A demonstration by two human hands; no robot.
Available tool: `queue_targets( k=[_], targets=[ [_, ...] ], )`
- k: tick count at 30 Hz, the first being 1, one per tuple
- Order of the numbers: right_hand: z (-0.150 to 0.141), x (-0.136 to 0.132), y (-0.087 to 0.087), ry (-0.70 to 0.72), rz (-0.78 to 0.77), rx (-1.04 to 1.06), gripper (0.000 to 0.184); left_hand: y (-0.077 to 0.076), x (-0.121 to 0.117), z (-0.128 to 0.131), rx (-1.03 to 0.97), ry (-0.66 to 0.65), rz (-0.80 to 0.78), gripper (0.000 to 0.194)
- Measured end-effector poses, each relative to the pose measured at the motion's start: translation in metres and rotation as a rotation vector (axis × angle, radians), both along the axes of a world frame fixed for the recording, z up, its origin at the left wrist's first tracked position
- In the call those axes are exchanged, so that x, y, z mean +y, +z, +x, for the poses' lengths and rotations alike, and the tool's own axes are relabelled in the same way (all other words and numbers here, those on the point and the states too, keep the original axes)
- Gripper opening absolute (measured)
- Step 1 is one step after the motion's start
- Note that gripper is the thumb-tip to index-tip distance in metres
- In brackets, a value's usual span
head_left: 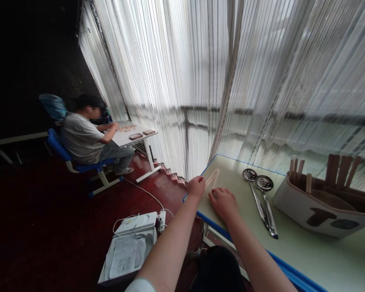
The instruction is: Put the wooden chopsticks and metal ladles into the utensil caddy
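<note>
Thin pale wooden sticks, which look like chopsticks, lie at the left end of the pale green table. They form a narrow upside-down V, meeting at the far end. My left hand is closed around the near end of the left leg, by the table's corner. Curled fingers of my right hand close on the near end of the other leg, low over the tabletop; their tips are partly hidden. Right of that hand, two metal slotted ladles lie side by side, handles toward me.
A white bin with wooden utensils stands on the right of the table. White curtains hang behind. An open box with papers and a power strip are low on the left. Farther off, a person sits at another table.
</note>
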State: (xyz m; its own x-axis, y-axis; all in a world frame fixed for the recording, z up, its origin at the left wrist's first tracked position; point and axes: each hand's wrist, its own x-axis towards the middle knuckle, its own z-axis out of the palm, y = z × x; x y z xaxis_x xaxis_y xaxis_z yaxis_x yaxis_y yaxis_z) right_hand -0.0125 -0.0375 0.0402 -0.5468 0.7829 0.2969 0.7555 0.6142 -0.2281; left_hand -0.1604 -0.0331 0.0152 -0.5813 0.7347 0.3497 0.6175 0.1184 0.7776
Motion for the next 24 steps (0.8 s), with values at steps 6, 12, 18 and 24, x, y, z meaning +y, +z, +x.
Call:
queue_targets(
  k=[6, 12, 18, 24],
  targets=[
    [0.012, 0.004, -0.003, -0.158, 0.01, 0.002, 0.027, 0.004, -0.003, 0.001, -0.032, 0.037, 0.05, 0.029],
    [0.023, 0.016, -0.01, -0.261, -0.05, -0.011, 0.023, 0.007, -0.008, 0.008, -0.051, -0.016, 0.164, 0.029],
    [0.027, 0.021, -0.012, -0.281, -0.119, 0.151, 0.029, 0.012, -0.011, 0.009, -0.069, -0.021, 0.14, 0.026],
    [0.031, 0.027, -0.012, -0.195, -0.18, 0.529, 0.029, 0.012, -0.01, 0.009, -0.164, -0.061, 0.156, 0.029]
  ],
)
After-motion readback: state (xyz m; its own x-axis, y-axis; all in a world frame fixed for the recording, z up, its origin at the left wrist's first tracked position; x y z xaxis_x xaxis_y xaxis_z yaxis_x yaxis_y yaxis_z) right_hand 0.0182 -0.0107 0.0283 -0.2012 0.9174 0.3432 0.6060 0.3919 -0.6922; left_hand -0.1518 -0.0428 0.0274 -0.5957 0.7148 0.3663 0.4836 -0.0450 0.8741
